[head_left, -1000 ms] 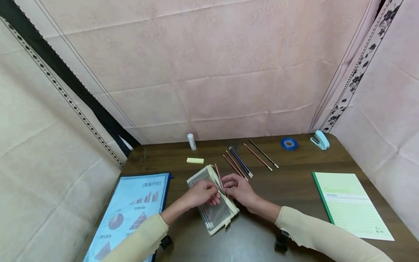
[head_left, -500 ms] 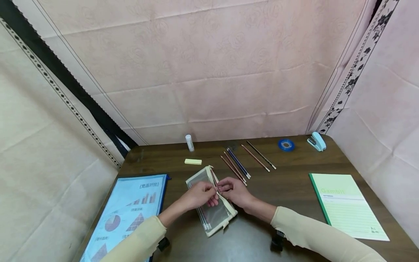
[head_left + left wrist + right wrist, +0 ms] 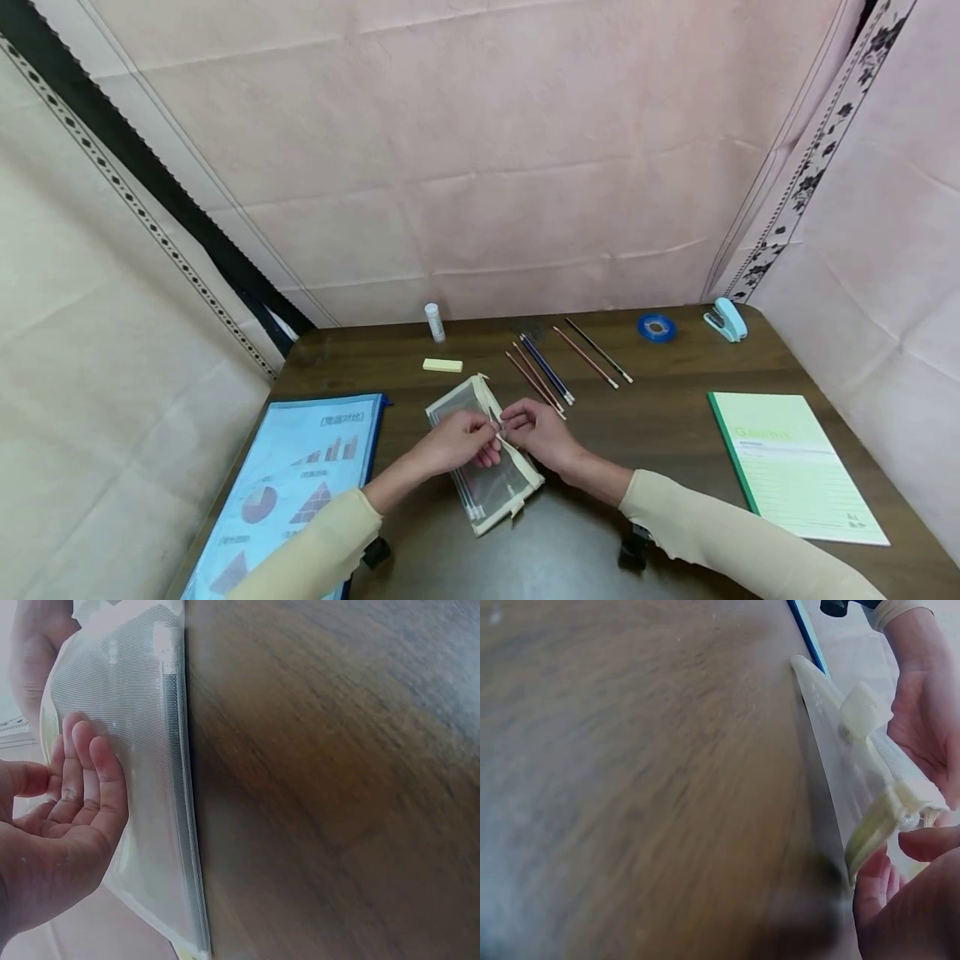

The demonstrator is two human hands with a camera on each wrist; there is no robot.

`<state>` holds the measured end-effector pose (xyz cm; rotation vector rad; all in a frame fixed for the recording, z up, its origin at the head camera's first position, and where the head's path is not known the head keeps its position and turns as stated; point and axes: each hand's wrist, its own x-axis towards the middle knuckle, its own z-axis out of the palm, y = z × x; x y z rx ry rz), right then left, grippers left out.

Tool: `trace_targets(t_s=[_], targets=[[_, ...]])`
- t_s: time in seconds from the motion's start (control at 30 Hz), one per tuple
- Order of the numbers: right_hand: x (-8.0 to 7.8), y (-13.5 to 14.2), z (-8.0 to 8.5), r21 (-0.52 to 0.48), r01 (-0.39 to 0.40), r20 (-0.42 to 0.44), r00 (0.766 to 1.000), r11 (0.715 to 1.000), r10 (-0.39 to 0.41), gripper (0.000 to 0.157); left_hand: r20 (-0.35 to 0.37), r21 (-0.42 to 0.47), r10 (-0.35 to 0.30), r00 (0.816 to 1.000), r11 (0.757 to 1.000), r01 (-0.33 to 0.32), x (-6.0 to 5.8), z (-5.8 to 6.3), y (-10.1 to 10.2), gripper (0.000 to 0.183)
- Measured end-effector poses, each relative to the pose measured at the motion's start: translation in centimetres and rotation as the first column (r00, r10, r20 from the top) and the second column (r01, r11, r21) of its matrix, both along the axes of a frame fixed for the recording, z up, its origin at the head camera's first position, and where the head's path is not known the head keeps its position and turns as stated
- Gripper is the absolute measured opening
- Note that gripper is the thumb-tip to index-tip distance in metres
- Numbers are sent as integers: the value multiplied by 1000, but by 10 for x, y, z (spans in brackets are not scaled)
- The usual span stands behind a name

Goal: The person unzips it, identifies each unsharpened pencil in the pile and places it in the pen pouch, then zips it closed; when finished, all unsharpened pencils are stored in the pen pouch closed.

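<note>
A mesh pencil pouch with cream trim lies slantwise on the table, with pencils dimly visible through its mesh. My left hand pinches the pouch's opening edge between thumb and forefinger, the other fingers loosely curled over the mesh. Opposite it, my right hand grips the same opening from the right side. In the right wrist view its thumb and fingers sit at the cream edge. A pencil at the opening is mostly hidden between the hands. Several loose pencils lie beyond the right hand.
An eraser-like pale yellow block and a glue stick stand behind the pouch. Blue tape and a light blue stapler are back right. A blue folder lies left, a green notebook right.
The reddish pencil that stuck out of the pouch opening by my right hand has gone down into the pouch. My right hand has shifted slightly left, closer to the left hand.
</note>
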<state>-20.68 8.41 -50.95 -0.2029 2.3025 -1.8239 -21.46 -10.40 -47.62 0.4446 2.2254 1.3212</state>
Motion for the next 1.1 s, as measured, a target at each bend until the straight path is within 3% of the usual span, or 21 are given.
trace_targets(t_s=[0.1,0.2,0.37,0.5,0.63,0.77,0.87,1.1], targets=[[-3,5,3,-1,-8,-24,1000,1000,8,28,3,0,4,1000,1000,-4,0,0,0,32],[-9,12,7,80,-7,-102,995,997,16,27,0,-6,0,1000,1000,0,-2,2,-1,32],[-21,26,13,214,21,-252,967,977,34,26,10,-5,8,1000,1000,-8,-2,2,0,31],[-33,36,18,301,53,-360,931,952,62,27,18,15,6,1000,1000,-7,-1,2,1,31],[-46,48,21,405,105,-462,881,908,103,27,18,15,7,1000,1000,-7,1,2,1,31],[-61,60,25,470,149,-489,865,870,116,30,12,19,13,1000,1000,-13,3,4,2,30],[-70,71,28,508,168,-481,869,845,117,30,10,22,19,1000,1000,-19,4,4,2,30],[-97,95,28,537,191,-476,873,822,108,29,7,24,39,999,999,-39,5,2,2,31]])
